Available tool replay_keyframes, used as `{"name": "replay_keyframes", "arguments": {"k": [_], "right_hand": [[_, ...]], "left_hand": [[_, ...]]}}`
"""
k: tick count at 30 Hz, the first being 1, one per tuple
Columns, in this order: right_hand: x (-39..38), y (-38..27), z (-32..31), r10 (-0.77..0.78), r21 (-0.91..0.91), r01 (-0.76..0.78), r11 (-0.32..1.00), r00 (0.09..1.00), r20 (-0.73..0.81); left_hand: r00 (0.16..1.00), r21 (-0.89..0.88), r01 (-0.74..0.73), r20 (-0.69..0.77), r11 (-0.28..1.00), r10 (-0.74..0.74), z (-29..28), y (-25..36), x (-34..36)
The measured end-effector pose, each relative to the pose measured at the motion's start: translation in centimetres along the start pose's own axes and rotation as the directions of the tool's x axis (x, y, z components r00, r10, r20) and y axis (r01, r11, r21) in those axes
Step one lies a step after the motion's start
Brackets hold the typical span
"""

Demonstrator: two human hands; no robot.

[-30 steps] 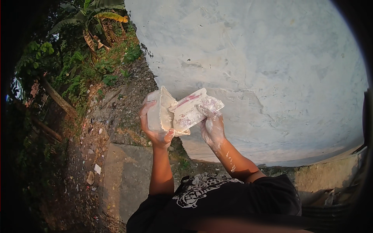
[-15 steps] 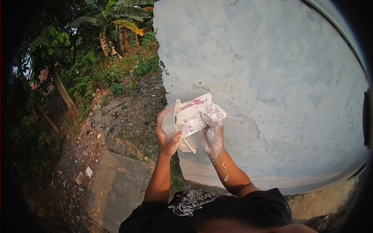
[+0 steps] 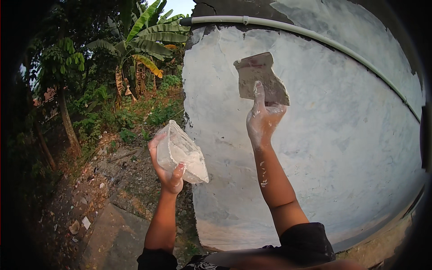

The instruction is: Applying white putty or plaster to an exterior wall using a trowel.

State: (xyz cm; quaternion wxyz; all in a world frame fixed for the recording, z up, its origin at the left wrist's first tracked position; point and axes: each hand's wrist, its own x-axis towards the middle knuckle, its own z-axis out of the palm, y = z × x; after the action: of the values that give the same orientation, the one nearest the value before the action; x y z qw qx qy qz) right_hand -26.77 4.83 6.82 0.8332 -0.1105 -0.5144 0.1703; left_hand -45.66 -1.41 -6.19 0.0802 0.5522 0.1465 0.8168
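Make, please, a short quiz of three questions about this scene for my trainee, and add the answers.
1. True or false: the left hand holds the tub lower in the picture than the flat piece.
2. Which hand holds the flat piece?
3. What colour is the pipe on the wall? A: red. B: whitish. C: blue.

Key: 1. True. 2. The right hand. 3. B.

Place: it was outdoors, beside a building (image 3: pixel 234 9).
Wall (image 3: pixel 342 135): it had pale, patchy plaster and a whitish pipe (image 3: pixel 216 19).
Ground (image 3: pixel 119 166): it was stony, with a banana plant (image 3: pixel 159 38) behind.
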Motion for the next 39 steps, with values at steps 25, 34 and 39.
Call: {"name": "replay_keyframes", "arguments": {"k": [25, 34, 39], "right_hand": [[3.1, 17.0, 15.3, -0.239, -0.353, 0.876, -0.329, 0.284, 0.928], [3.2, 9.8, 18.3, -0.156, -0.26, 0.934, -0.245, 0.226, 0.961], [9.9, 8.3, 19.2, -0.359, -0.453, 0.81, -0.372, 0.324, 0.875]], "left_hand": [[0.99, 0.092, -0.031, -0.137, 0.995, 0.043, -6.6, 2.6, -0.8], [0.983, 0.186, -0.015, -0.176, 0.982, 0.048, -9.0, 4.5, -1.2], [0.977, 0.16, -0.043, -0.198, 0.986, 0.074, -9.1, 4.8, -1.1]]}}
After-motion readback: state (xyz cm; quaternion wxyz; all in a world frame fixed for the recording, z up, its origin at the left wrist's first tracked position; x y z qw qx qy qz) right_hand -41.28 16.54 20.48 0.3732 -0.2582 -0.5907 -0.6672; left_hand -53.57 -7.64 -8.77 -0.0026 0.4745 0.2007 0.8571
